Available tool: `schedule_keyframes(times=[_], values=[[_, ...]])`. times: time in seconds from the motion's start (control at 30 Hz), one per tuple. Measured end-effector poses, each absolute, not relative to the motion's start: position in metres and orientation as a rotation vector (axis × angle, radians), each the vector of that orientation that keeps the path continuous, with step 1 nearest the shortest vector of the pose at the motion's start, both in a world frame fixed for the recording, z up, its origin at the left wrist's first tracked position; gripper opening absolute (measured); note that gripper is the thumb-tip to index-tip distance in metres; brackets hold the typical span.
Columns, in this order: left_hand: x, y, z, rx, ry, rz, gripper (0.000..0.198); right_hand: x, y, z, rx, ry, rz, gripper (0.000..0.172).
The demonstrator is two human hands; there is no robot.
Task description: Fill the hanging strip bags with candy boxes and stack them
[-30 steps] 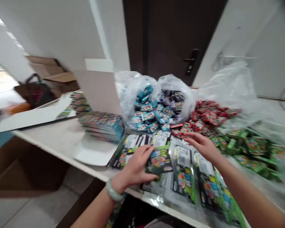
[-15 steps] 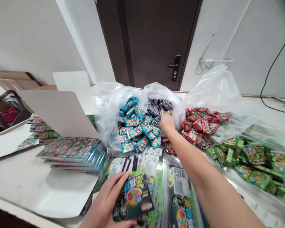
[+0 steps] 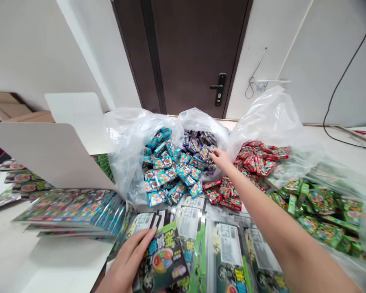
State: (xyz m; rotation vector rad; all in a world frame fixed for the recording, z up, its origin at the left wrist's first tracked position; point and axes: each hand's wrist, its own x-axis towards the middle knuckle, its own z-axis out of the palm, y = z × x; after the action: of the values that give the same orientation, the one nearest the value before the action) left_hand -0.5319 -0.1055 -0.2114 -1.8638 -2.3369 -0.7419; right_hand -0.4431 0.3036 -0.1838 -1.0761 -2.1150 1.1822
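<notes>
Fingers (image 3: 134,248) of the left hand (image 3: 120,264) are closed on a dark green packet (image 3: 164,258), which is held tilted above the near row of large packs (image 3: 228,248).

At far left, brown cartons (image 3: 9,108) are seen behind a tilted white card flap (image 3: 33,150). A short stack of packs (image 3: 21,177) is partly hidden behind this flap. A wider stack with teal edges (image 3: 70,213) lies just in front of it, beside the left hand, and its right end nearly meets the clear bag (image 3: 122,158).

Teal packets (image 3: 167,171) fill that bag, and purple packets (image 3: 198,142) lie in the next bag, touching it. Fingertips (image 3: 212,151) of the right hand (image 3: 224,160) are set against a small packet (image 3: 205,152) at the edge of the purple heap; whether it is gripped cannot be told.

The right forearm (image 3: 277,215) is extended across the loose red packets (image 3: 222,195), with more red packets (image 3: 256,158) beyond it. Green packets (image 3: 320,224) are heaped at right, near the table edge. The table (image 3: 335,138) is backed by a wall and a dark door (image 3: 195,53). A black cable (image 3: 344,85) hangs at far right.
</notes>
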Motion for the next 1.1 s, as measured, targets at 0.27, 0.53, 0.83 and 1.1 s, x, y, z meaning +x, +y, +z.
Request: schedule_keyframes(times=[0.27, 0.53, 0.83, 1.1], values=[[-0.518, -0.094, -0.201, -2.025, -2.234, -0.771, 0.089, -0.330, 0.200, -0.177, -0.806, -1.637, 1.887, 0.042], [-0.488, -0.079, -0.197, -2.175, -2.177, -0.698, 0.090, -0.257, 0.135, -0.176, -0.799, -1.508, 2.014, 0.062], [-0.458, -0.069, -0.199, -2.192, -2.155, -0.747, 0.097, -0.252, 0.081, -0.187, -0.789, -1.628, 1.493, 0.051], [-0.464, -0.072, -0.196, -2.208, -2.162, -0.755, 0.099, -0.250, 0.084, -0.178, -0.794, -1.906, 1.402, 0.043]])
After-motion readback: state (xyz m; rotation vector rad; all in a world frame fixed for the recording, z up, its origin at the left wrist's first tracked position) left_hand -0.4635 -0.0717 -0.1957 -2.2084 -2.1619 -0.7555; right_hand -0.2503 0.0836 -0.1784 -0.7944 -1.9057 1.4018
